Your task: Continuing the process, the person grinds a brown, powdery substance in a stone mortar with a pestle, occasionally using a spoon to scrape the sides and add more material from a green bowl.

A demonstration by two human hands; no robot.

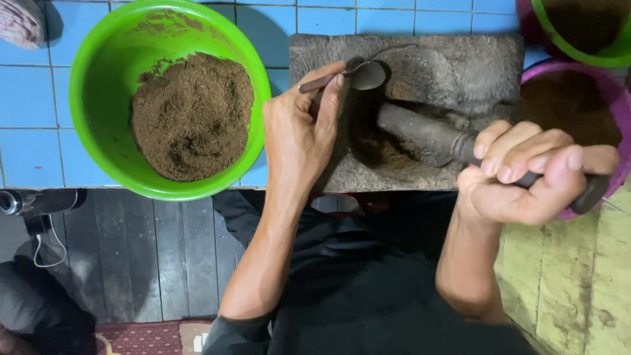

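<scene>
My left hand [299, 128] holds a metal spoon [358, 74] by its handle, the bowl hovering over the grey stone grinding slab [460, 62]. My right hand [526, 174] grips a dark stone pestle [420, 135] that lies tilted on the slab, its tip in a patch of brown ground powder [378, 148]. The slab rests on a blue tiled counter [33, 105].
A green bowl [98, 66] of brown powder [190, 118] stands left of the slab. A purple basin [618, 98] with brown contents sits at the right, another green-rimmed bowl [591, 56] behind it. Dark wooden floor lies below the counter edge; a cable and dark device [26, 200] are at left.
</scene>
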